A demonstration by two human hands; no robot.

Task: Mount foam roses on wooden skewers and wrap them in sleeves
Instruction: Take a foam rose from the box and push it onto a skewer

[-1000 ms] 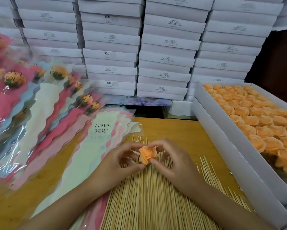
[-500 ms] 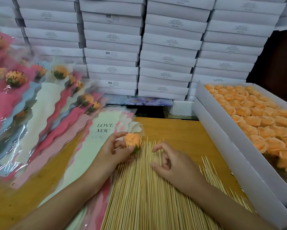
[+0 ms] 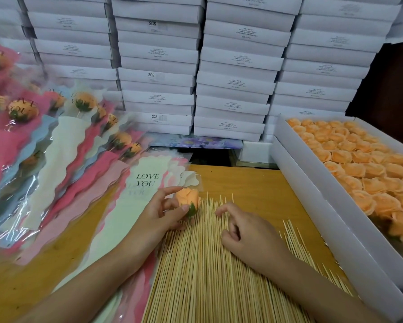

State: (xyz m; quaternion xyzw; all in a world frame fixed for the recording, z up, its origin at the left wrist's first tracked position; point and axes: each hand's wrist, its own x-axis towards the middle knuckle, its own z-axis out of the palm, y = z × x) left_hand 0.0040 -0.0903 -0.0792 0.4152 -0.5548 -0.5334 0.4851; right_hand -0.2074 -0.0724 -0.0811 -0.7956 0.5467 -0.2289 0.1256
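My left hand (image 3: 159, 214) holds an orange foam rose (image 3: 188, 198) with a green base between thumb and fingers, just above the far left end of the skewers. A broad layer of wooden skewers (image 3: 203, 271) lies on the table in front of me. My right hand (image 3: 244, 231) rests on the skewers to the right of the rose, its fingers curled down onto the sticks; whether it pinches one I cannot tell. A stack of flat sleeves (image 3: 126, 206) printed "LOVE YOU" lies under my left wrist.
A long white box (image 3: 312, 197) full of orange foam roses (image 3: 359, 164) runs along the right. Several wrapped roses in pink, white and blue sleeves (image 3: 44, 141) fan out on the left. Stacked white boxes (image 3: 219, 66) form a wall at the back of the wooden table (image 3: 249, 183).
Both hands held the rose a second ago. My left hand carried it left and turned its green base down; my right hand let go and dropped onto the skewers.
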